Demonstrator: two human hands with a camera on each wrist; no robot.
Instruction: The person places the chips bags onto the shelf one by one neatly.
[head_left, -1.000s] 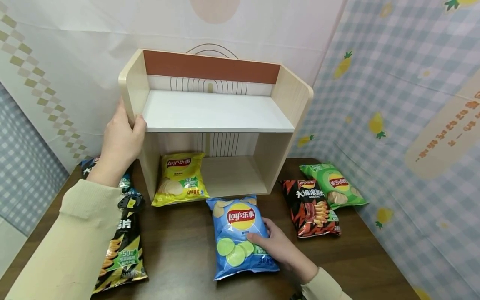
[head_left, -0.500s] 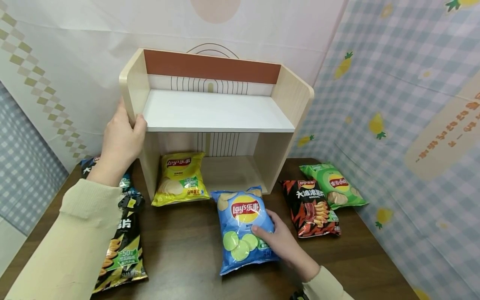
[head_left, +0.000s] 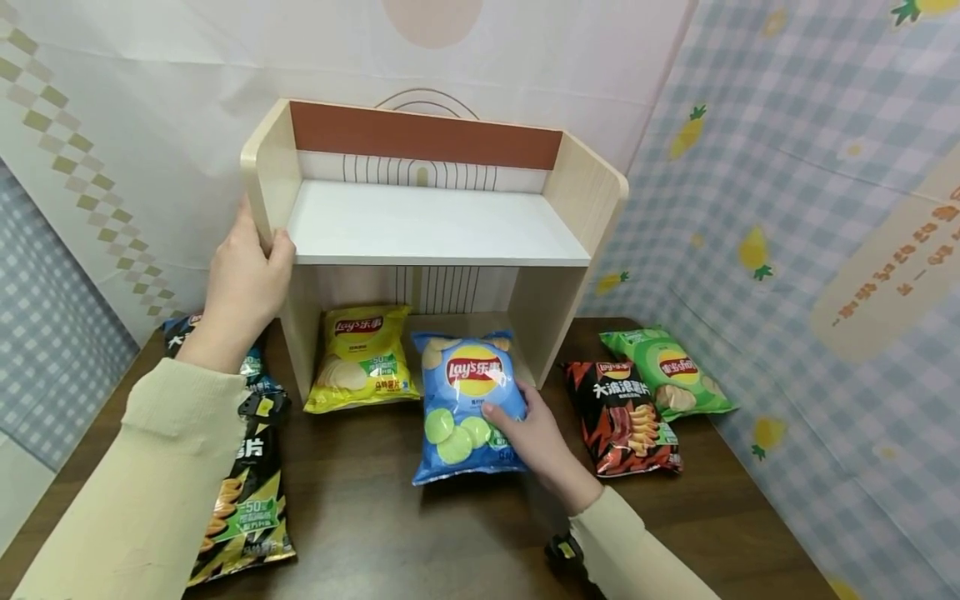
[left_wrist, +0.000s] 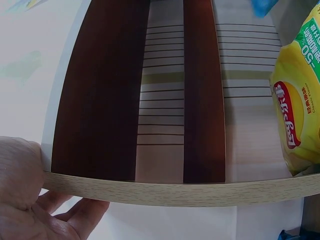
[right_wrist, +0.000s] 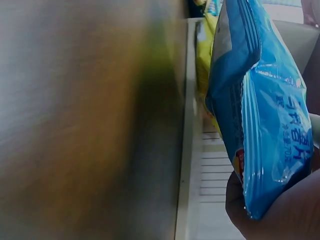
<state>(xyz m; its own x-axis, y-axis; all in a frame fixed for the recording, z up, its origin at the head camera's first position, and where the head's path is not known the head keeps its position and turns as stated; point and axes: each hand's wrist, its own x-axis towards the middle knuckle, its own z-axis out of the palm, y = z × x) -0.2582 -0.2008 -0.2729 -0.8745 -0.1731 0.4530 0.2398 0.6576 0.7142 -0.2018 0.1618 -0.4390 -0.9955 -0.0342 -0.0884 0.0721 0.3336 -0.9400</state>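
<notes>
My right hand grips the right side of a blue bag of chips, thumb across its front. The bag's top end is at the front opening of the lower compartment of a small wooden shelf. In the right wrist view the blue bag shows its crimped seam, and fingers wrap its lower end. My left hand holds the shelf's left side panel, thumb at the inner front edge; the left wrist view shows fingers behind that panel. A yellow bag of chips leans inside the lower compartment at left.
Right of the shelf lie a black-and-red bag of chips and a green bag of chips. Several dark bags lie at left, partly hidden by my left arm. A brown wooden table bears everything; patterned cloth hangs around it.
My right hand has lifted the blue bag and carried it away from me, up to the shelf's lower opening. The left hand keeps its hold on the side panel.
</notes>
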